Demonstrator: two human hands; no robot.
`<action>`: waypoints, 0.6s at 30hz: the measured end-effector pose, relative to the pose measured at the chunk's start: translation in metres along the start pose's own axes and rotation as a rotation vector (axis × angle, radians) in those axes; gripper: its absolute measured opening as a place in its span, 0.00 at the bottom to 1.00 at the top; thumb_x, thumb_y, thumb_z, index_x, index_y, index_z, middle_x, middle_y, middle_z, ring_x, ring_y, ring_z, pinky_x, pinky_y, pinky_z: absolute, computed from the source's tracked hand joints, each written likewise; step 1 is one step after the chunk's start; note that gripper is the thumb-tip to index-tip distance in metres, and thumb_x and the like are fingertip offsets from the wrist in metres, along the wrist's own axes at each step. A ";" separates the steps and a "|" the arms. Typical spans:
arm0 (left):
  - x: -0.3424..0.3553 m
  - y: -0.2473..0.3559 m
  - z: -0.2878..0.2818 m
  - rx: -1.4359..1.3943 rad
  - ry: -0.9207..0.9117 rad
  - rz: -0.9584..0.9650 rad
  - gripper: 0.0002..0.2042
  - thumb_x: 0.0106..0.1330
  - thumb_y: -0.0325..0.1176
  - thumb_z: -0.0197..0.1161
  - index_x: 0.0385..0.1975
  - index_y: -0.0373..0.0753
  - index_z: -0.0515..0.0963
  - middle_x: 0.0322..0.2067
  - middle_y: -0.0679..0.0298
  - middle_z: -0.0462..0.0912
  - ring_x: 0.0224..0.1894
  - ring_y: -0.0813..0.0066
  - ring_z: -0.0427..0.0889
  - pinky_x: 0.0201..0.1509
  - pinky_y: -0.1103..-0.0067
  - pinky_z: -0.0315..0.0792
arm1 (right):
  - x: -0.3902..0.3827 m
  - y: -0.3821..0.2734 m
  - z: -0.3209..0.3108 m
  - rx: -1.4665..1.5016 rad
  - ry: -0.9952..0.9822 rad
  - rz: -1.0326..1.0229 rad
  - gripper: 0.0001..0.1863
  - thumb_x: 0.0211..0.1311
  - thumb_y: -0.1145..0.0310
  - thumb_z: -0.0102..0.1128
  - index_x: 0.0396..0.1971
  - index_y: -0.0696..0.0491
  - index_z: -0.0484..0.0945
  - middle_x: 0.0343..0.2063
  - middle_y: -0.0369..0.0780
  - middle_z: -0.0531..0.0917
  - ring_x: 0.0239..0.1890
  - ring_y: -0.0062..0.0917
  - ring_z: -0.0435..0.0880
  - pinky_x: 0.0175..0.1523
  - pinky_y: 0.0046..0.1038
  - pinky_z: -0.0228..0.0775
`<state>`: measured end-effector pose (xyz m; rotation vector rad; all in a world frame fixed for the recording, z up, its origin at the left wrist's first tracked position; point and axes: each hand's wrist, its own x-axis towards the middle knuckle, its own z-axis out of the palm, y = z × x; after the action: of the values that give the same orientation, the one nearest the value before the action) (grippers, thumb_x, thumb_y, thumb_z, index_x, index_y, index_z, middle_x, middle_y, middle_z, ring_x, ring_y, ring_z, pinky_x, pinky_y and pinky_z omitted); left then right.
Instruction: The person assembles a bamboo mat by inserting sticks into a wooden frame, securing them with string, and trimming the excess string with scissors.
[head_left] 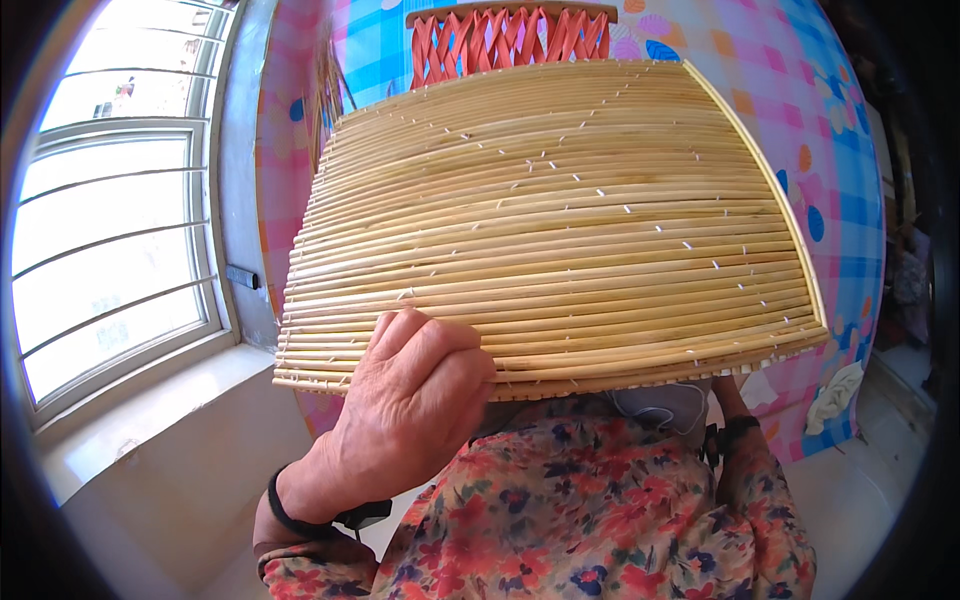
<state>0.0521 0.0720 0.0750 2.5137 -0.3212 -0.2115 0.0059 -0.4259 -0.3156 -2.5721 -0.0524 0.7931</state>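
Note:
A large mat of straight yellow plant stalks (560, 230) spans the middle, tilted up in front of me. Short white stitches cross its surface in diagonal lines. Against its near left part, my left hand (415, 390) is closed, knuckles up, with the fingertips turned in toward the stalks. What they pinch is hidden. A small loop of white thread (405, 294) stands out just beyond the knuckles. My right wrist (728, 398) goes up behind the near right edge of the mat, which hides the right hand's fingers.
A barred window (115, 230) with a pale sill (150, 410) is on the left. Beyond the mat stands a seat or rack with red crossed straps (510, 45). Patterned pink and blue cloth (800, 130) hangs behind. White cord (650, 410) lies near my lap.

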 end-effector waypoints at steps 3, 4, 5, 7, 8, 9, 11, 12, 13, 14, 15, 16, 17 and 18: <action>0.002 -0.001 0.001 -0.004 0.019 0.004 0.14 0.45 0.19 0.67 0.32 0.38 0.75 0.34 0.60 0.75 0.35 0.59 0.74 0.38 0.69 0.70 | 0.004 0.004 0.007 -0.004 -0.007 0.016 0.14 0.59 0.61 0.57 0.38 0.56 0.81 0.28 0.51 0.83 0.37 0.48 0.82 0.43 0.41 0.74; 0.002 -0.001 0.001 -0.006 0.014 0.001 0.14 0.45 0.19 0.67 0.32 0.38 0.75 0.34 0.60 0.75 0.35 0.59 0.74 0.38 0.69 0.70 | 0.003 0.006 0.007 -0.008 -0.009 0.018 0.15 0.59 0.60 0.58 0.37 0.56 0.81 0.28 0.51 0.83 0.37 0.48 0.82 0.43 0.41 0.74; 0.001 0.000 0.002 0.003 0.021 0.014 0.13 0.46 0.20 0.67 0.32 0.37 0.75 0.33 0.61 0.74 0.34 0.61 0.73 0.38 0.70 0.69 | 0.003 0.007 0.007 -0.006 -0.011 0.020 0.15 0.59 0.60 0.58 0.37 0.56 0.81 0.28 0.51 0.83 0.37 0.48 0.82 0.43 0.41 0.73; 0.001 0.000 0.002 0.009 0.025 0.029 0.12 0.47 0.20 0.67 0.31 0.37 0.75 0.33 0.62 0.73 0.33 0.64 0.72 0.37 0.71 0.68 | 0.003 0.007 0.009 -0.001 -0.012 0.025 0.15 0.59 0.60 0.58 0.37 0.56 0.81 0.29 0.51 0.83 0.38 0.48 0.82 0.43 0.41 0.73; 0.001 0.000 0.003 0.016 0.029 0.031 0.12 0.47 0.20 0.67 0.31 0.37 0.75 0.33 0.62 0.73 0.33 0.64 0.72 0.37 0.71 0.68 | 0.002 0.006 0.009 0.003 -0.011 0.026 0.15 0.58 0.60 0.58 0.37 0.56 0.81 0.29 0.51 0.83 0.38 0.48 0.82 0.43 0.41 0.73; 0.002 0.000 0.003 0.024 0.034 0.035 0.12 0.46 0.21 0.68 0.31 0.37 0.75 0.33 0.62 0.73 0.33 0.64 0.73 0.36 0.71 0.68 | 0.002 0.005 0.010 0.005 -0.010 0.026 0.15 0.58 0.60 0.58 0.37 0.56 0.81 0.29 0.51 0.83 0.38 0.49 0.82 0.43 0.41 0.73; 0.000 0.002 0.004 0.036 0.037 0.030 0.12 0.47 0.21 0.68 0.31 0.37 0.75 0.33 0.62 0.73 0.33 0.65 0.73 0.36 0.71 0.68 | 0.002 0.003 0.012 0.016 -0.009 0.020 0.15 0.58 0.59 0.58 0.37 0.56 0.81 0.29 0.51 0.83 0.38 0.49 0.82 0.43 0.42 0.73; 0.000 0.002 0.005 0.043 0.043 0.029 0.12 0.47 0.21 0.68 0.31 0.37 0.75 0.33 0.62 0.73 0.33 0.65 0.73 0.36 0.71 0.68 | 0.001 0.004 0.012 0.014 -0.007 0.025 0.16 0.58 0.59 0.59 0.37 0.56 0.81 0.29 0.51 0.83 0.38 0.49 0.82 0.44 0.42 0.73; 0.001 0.001 0.005 0.041 0.042 0.035 0.12 0.47 0.21 0.68 0.31 0.37 0.75 0.33 0.62 0.73 0.33 0.65 0.73 0.36 0.71 0.68 | 0.000 0.005 0.012 0.017 -0.004 0.022 0.16 0.58 0.59 0.59 0.37 0.56 0.81 0.29 0.51 0.83 0.38 0.49 0.82 0.44 0.42 0.73; -0.001 0.000 0.003 0.046 0.036 0.042 0.12 0.47 0.21 0.67 0.31 0.37 0.75 0.33 0.63 0.73 0.33 0.65 0.73 0.37 0.71 0.69 | -0.002 0.006 0.013 0.018 0.000 0.022 0.16 0.58 0.59 0.59 0.37 0.56 0.81 0.29 0.51 0.83 0.38 0.49 0.82 0.44 0.42 0.73; -0.001 0.000 0.002 0.052 0.030 0.048 0.12 0.47 0.21 0.67 0.31 0.38 0.75 0.33 0.63 0.73 0.33 0.65 0.73 0.37 0.71 0.69 | -0.004 0.007 0.013 0.017 0.006 0.027 0.16 0.58 0.59 0.59 0.37 0.56 0.81 0.29 0.51 0.83 0.38 0.49 0.82 0.44 0.42 0.73; 0.000 0.000 0.002 0.051 0.030 0.052 0.12 0.47 0.21 0.67 0.31 0.38 0.75 0.33 0.63 0.73 0.33 0.65 0.73 0.37 0.71 0.69 | -0.006 0.010 0.013 0.017 0.011 0.031 0.16 0.57 0.59 0.59 0.37 0.56 0.81 0.29 0.51 0.83 0.38 0.49 0.82 0.44 0.42 0.73; 0.000 0.002 0.001 0.048 0.021 0.037 0.13 0.48 0.21 0.68 0.33 0.37 0.75 0.34 0.61 0.75 0.33 0.62 0.75 0.37 0.71 0.71 | -0.006 0.010 0.015 0.023 0.016 0.027 0.16 0.57 0.59 0.59 0.37 0.56 0.81 0.30 0.51 0.83 0.38 0.49 0.82 0.44 0.42 0.73; 0.001 0.003 0.001 0.045 0.013 0.023 0.14 0.48 0.21 0.69 0.34 0.37 0.76 0.34 0.59 0.76 0.34 0.60 0.76 0.37 0.70 0.72 | -0.006 0.011 0.018 0.031 0.022 0.026 0.16 0.57 0.58 0.59 0.37 0.56 0.81 0.30 0.51 0.83 0.38 0.49 0.82 0.44 0.42 0.73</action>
<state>0.0523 0.0690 0.0762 2.5538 -0.3529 -0.1813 -0.0098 -0.4294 -0.3298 -2.5569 0.0001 0.7691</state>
